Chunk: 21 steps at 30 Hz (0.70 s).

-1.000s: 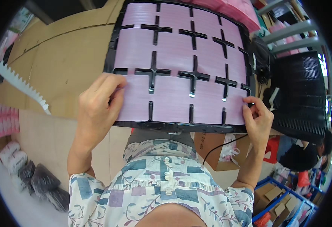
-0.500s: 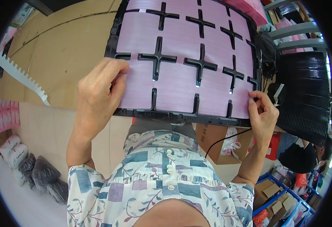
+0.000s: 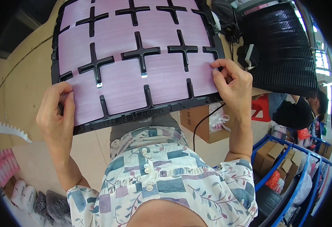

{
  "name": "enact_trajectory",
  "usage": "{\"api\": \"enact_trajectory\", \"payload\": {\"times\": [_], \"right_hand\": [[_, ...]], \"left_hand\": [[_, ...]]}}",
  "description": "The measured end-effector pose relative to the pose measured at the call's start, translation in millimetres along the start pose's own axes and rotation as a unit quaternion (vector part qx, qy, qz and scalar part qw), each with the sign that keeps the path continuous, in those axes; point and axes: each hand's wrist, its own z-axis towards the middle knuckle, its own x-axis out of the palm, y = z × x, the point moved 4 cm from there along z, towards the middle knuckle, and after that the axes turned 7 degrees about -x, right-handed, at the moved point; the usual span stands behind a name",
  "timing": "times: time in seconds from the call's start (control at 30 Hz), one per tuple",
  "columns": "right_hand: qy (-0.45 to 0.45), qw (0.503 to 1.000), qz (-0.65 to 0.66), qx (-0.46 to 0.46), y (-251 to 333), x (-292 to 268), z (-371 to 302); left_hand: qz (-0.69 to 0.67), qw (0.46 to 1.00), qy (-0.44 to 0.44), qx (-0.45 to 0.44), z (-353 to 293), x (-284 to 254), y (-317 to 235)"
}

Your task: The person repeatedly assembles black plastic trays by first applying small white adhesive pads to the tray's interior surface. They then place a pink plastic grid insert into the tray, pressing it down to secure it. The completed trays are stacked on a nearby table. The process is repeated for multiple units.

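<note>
A thin pink sheet (image 3: pixel 173 83) with cross-shaped cut-outs lies over a black plastic tray (image 3: pixel 147 111). Several raised black crosses of the tray stand up through the sheet. At the near left corner, my left hand (image 3: pixel 56 115) has thumb and fingertips closed on the sheet's edge. My right hand (image 3: pixel 234 83) pinches the opposite edge, close to the near right corner. Both hands rest at the tray's rim, and the fingers hide the exact bits of sheet they grip.
Cardboard (image 3: pixel 14 94) covers the table left of the tray, with a white toothed strip (image 3: pixel 7 128) on it. Black ribbed trays (image 3: pixel 279 49) stand at the right, beside a coiled black cable (image 3: pixel 232 34). An open carton (image 3: pixel 196 123) sits below; a co-worker (image 3: pixel 294 115) is near blue racks (image 3: pixel 260 162).
The view has shifted, so tray and hands appear farther left. My left hand has come nearer along the tray's left edge, toward the near corner. My right hand stays at the right edge.
</note>
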Motion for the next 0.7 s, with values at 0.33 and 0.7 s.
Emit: {"api": "enact_trajectory", "payload": {"times": [0.33,0.7], "right_hand": [[-0.025,0.998,-0.037,-0.043,0,4,-4],[-0.032,0.99,-0.114,-0.077,7,4,-5]], "left_hand": [[0.004,1.0,0.001,0.013,0,0,-1],[0.068,0.997,0.002,0.04,0,-1,-12]]}}
